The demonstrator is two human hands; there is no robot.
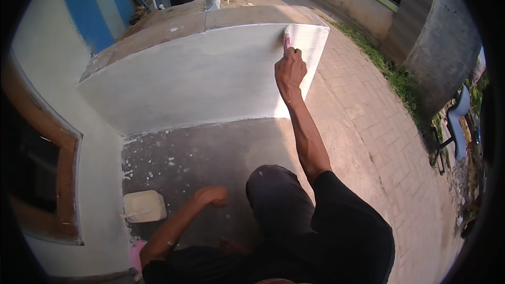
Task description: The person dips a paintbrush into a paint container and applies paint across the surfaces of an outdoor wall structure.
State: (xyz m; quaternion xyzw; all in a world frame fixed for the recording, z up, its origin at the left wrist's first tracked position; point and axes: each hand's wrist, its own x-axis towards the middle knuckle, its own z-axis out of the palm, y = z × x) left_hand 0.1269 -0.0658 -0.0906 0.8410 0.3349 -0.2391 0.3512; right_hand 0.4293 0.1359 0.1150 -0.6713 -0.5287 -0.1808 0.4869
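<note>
My right hand (290,68) is raised and grips a pink-handled paintbrush (286,38), its bristles pressed against the upper right part of a low white-painted wall (194,79). My left hand (212,195) rests closed on my bent left knee, holding nothing that I can see. I am crouched on a grey concrete floor (210,152) in front of the wall. A white tub of paint (144,206) with a stick across it sits on the floor to the left of my left hand.
White paint spatters dot the floor near the wall's base. A wooden window frame (63,179) lies at the left. A brick-paved path (379,126) runs on the right, with grass, a boundary wall and a blue chair (457,126) beyond.
</note>
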